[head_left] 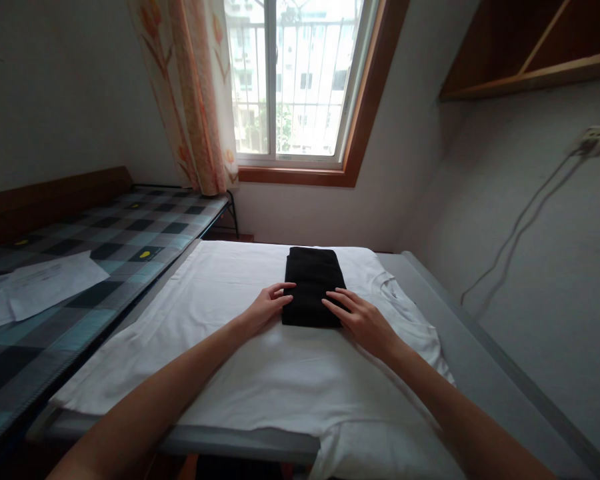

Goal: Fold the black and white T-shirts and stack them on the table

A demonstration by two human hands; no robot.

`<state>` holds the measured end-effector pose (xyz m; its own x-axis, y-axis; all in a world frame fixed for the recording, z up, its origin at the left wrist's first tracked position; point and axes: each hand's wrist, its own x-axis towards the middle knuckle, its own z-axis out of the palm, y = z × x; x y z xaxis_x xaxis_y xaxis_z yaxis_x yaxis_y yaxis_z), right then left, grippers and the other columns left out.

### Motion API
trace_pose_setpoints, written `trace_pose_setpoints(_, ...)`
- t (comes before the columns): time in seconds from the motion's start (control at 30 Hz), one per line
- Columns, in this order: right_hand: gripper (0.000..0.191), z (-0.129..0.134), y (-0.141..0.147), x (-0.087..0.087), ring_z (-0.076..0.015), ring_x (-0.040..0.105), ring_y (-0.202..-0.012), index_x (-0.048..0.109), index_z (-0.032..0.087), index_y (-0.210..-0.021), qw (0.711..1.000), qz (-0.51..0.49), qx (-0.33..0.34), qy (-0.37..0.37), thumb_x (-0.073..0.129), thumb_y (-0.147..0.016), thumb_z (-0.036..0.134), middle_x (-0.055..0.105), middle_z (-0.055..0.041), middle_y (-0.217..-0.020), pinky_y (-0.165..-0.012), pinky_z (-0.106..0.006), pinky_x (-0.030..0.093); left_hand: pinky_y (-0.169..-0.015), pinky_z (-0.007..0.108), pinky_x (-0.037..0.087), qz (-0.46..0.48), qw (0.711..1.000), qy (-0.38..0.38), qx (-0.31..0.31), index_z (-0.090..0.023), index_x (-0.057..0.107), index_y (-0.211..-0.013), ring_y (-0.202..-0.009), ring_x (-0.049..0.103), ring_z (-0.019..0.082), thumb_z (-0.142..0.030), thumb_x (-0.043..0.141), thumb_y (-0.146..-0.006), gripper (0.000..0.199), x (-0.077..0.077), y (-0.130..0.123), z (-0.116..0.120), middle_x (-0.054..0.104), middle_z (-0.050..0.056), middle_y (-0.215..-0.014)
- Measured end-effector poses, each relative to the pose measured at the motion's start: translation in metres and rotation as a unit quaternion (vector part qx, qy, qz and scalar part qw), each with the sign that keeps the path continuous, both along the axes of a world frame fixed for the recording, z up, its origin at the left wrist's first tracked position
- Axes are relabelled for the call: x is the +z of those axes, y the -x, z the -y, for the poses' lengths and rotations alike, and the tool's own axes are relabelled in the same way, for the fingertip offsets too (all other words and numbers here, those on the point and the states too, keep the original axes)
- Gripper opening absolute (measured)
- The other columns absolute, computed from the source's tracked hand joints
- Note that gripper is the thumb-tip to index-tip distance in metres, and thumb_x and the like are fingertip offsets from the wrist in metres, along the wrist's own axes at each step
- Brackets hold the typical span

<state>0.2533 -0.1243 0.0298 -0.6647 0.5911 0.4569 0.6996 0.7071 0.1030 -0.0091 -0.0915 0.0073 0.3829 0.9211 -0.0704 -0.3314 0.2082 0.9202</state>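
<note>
A black folded cloth (313, 277), shaped into a neat rectangle, lies on a white T-shirt (220, 373) spread flat over a grey table. My left hand (269, 305) touches the cloth's left edge, its fingers stretched out and apart. On the right side of the cloth rests my right hand (360, 317), fingers spread, tips on the black fabric. Neither hand grips anything. One white sleeve hangs over the table's near edge.
The grey table (480, 360) runs along the right wall. To the left stands a bed with a checked mattress (175, 227), papers (55, 287) lying on it. Ahead are a window (300, 80) and a flowered curtain (195, 100). A cable (510, 247) hangs at right below a wooden shelf (530, 80).
</note>
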Motion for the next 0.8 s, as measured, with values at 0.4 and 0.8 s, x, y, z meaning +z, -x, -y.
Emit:
trace_pose_setpoints(0.4, 0.055, 0.01, -0.019, -0.014, -0.026, 0.043, -0.135, 0.055, 0.026, -0.137, 0.995, -0.075, 0.031, 0.064, 0.046, -0.086, 0.007, 0.055, -0.008, -0.139, -0.105, -0.05, 0.046, -0.06, 0.019, 0.04, -0.076, 0.995, -0.06, 0.032, -0.022, 0.06, -0.126, -0.066, 0.051, 0.005, -0.038, 0.081, -0.067, 0.064, -0.006, 0.001, -0.006, 0.055, -0.001, -0.088)
trace_pose_setpoints(0.8, 0.035, -0.046, 0.037, 0.035, -0.0239, 0.06, -0.113, 0.073, 0.023, -0.108, 0.983, -0.146, -0.086, 0.068, 0.045, -0.097, 0.04, 0.067, -0.0099, -0.12, -0.101, -0.042, 0.042, -0.087, 0.034, 0.051, -0.365, 0.848, -0.355, 0.145, -0.025, 0.064, -0.122, -0.096, 0.058, 0.018, -0.029, 0.062, -0.081, 0.041, -0.008, 0.003, -0.003, 0.051, 0.009, -0.121)
